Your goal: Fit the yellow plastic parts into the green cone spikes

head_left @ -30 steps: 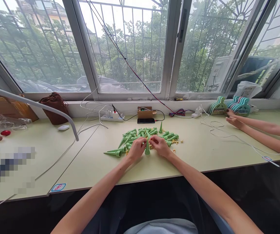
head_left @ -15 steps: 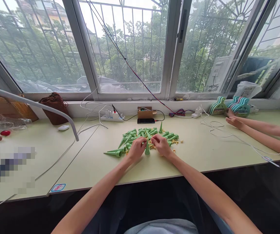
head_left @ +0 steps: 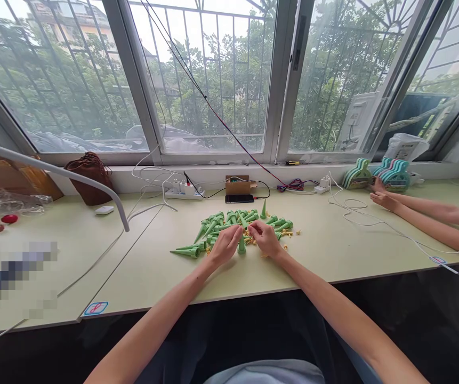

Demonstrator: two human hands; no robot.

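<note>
A green plastic cone-shaped spike (head_left: pixel 242 247) stands upright on the table between my two hands. My left hand (head_left: pixel 226 246) is closed in a pinch at its narrow top, its fingertips covering the tip. Just to the right, my right hand (head_left: pixel 266 238) is also closed, thumb and finger pressed together close to the top of the spike; whatever it pinches is too small or hidden to name. Behind both hands lies a pile of similar green spikes (head_left: pixel 213 220), with small yellow plastic pieces (head_left: pixel 287 233) scattered among and beside them.
Another green spike (head_left: pixel 263 209) stands upright behind the pile. A phone (head_left: pixel 239 198) lies by a small cardboard box (head_left: pixel 237 185). A power strip (head_left: pixel 184 193) and cables run along the window. At right, another person's hands (head_left: pixel 385 198) touch green and blue hangers (head_left: pixel 393 173).
My left fingertips have shifted slightly right, over the top of the upright spike. My right hand stays almost in place.
</note>
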